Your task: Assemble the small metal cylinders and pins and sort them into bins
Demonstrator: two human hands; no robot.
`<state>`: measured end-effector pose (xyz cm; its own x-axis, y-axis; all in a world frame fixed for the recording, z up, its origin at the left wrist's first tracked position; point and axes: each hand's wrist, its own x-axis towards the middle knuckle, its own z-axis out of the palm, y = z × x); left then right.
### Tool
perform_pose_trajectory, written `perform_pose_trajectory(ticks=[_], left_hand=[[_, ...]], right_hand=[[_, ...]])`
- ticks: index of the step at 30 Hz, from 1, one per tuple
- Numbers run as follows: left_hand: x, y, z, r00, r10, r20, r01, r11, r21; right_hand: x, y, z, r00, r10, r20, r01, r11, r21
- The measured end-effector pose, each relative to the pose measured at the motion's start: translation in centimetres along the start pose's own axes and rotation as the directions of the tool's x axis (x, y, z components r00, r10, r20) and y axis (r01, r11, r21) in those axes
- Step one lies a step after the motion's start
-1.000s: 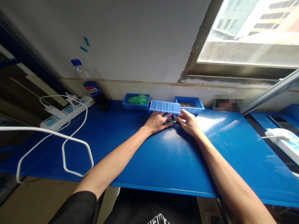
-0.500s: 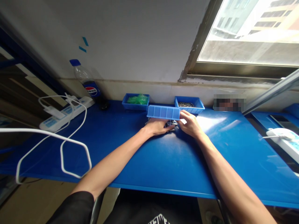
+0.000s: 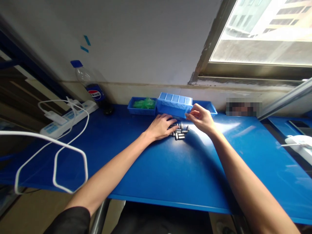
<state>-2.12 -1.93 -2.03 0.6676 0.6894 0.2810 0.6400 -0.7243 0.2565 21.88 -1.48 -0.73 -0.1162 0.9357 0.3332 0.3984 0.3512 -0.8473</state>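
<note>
Upward and back toward the wall had gone the blue plastic bin (image 3: 174, 111) since half a second before, baring more of a cluster of small black-and-silver pieces (image 3: 180, 136). My right hand (image 3: 201, 119) had thumb and fingers clamped on the bin's right end, tilting it beyond the pieces. Its long axis ran left to right, the right end slightly lower, a ribbed face turned up; I couldn't tell which way its mouth pointed. My left hand (image 3: 160, 127) lay palm down at the cluster's left edge, fingers spread apart. Beneath was a glossy blue tabletop (image 3: 156, 172), sunlit beside my right wrist. Along the pale wall (image 3: 146, 45) stood a green-filled bin (image 3: 141, 111) and a cola bottle (image 3: 94, 93), near a white power strip (image 3: 64, 119); a window (image 3: 258, 48) glared at upper right.
</note>
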Motion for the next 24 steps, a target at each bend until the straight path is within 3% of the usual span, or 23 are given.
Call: perform_pose_trajectory(ticks=[6, 10, 14, 19, 22, 24], left_hand=[[-1.7, -0.4, 0.0, 0.987, -0.159, 0.022, 0.157, 0.984, 0.079], [-2.3, 1.0, 0.0, 0.977, -0.206, 0.052, 0.201, 0.976, 0.082], [-2.4, 2.7, 0.4, 0.975, -0.182, 0.131, 0.175, 0.983, 0.063], [-1.7, 4.0, 1.3, 0.972, -0.181, 0.150, 0.171, 0.982, 0.079], [-1.2, 4.4, 1.8, 0.976, -0.172, 0.130, 0.162, 0.983, 0.087], [-1.0, 4.5, 2.0, 0.983, -0.127, 0.131, 0.117, 0.990, 0.081]], right_hand=[[4.0, -0.9, -0.3, 0.986, 0.162, 0.047, -0.163, 0.987, 0.012], [5.5, -1.2, -0.1, 0.964, 0.255, -0.081, -0.261, 0.962, -0.080], [5.3, -0.7, 0.3, 0.948, 0.273, -0.164, -0.293, 0.950, -0.112], [3.3, -0.1, -0.2, 0.969, 0.183, -0.165, -0.190, 0.982, -0.024], [1.7, 0.6, -1.4, 0.978, 0.030, -0.208, -0.094, 0.948, -0.305], [0.6, 1.3, -2.3, 0.986, -0.069, -0.152, -0.028, 0.828, -0.560]])
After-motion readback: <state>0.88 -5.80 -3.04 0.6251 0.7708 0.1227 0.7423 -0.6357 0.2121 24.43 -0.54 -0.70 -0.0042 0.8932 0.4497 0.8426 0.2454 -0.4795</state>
